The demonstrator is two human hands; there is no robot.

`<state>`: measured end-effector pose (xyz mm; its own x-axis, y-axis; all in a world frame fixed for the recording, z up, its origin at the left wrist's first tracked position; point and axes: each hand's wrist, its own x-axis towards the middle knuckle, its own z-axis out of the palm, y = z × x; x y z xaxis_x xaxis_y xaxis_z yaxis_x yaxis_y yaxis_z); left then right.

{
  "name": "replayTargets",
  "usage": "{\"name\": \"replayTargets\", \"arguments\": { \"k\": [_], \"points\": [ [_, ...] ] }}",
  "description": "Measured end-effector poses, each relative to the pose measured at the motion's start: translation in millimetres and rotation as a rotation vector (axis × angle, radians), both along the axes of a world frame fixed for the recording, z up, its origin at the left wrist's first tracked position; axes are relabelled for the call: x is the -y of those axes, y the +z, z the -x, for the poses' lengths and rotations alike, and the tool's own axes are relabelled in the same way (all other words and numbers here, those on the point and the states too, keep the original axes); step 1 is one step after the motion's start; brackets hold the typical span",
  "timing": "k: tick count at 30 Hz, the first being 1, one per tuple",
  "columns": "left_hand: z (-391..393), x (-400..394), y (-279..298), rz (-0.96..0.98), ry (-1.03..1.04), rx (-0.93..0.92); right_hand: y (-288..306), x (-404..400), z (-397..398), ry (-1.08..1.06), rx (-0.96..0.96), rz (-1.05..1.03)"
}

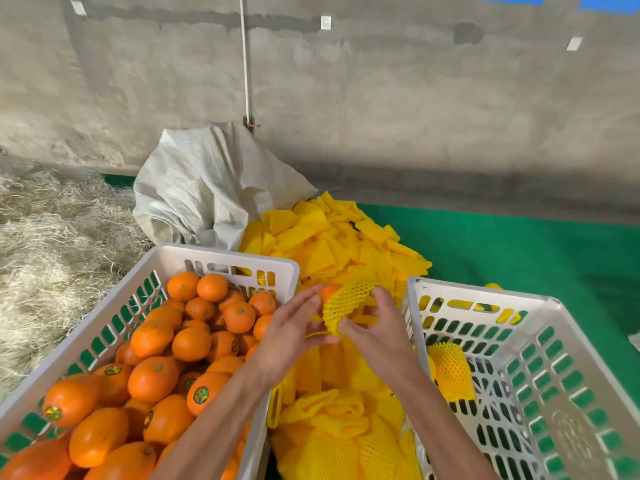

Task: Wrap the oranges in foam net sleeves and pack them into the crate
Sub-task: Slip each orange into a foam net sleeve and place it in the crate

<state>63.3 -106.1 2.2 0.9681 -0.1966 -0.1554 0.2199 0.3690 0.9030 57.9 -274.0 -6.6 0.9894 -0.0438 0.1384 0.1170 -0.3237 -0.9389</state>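
A person's two hands meet above a heap of yellow foam net sleeves (332,251) on the green floor covering (519,251): the left hand (291,330) cups an orange (328,292) with its fingers fairly straight, while the right hand (375,327) pinches a yellow net sleeve (346,303) being drawn over the fruit. To the left stands a white crate (242,259) full of loose oranges (152,375). To the right, a second white crate (485,292) holds one wrapped orange (450,372) near its left wall.
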Motion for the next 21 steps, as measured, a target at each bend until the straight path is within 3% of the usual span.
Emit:
{"name": "replayTargets", "arguments": {
  "k": [2,4,6,14,19,21],
  "points": [
    [1,4,1,0.034,-0.063,-0.075,-1,-1,1,-0.047,0.011,0.219],
    [2,8,-10,-0.111,-0.141,0.025,-6,-5,4,-0.077,0.068,0.511],
    [5,12,-21,-0.183,-0.191,0.118,-11,-9,6,-0.058,0.128,0.627],
    [-1,7,-18,0.041,-0.040,-0.027,-6,-9,3,0.004,0.145,0.282],
    [-11,-1,-14,0.143,0.046,-0.065,-3,-4,4,0.012,0.074,-0.237],
    [-9,-1,-10,0.148,0.036,-0.070,-2,-8,5,0.000,0.117,-0.136]
  ]
}}
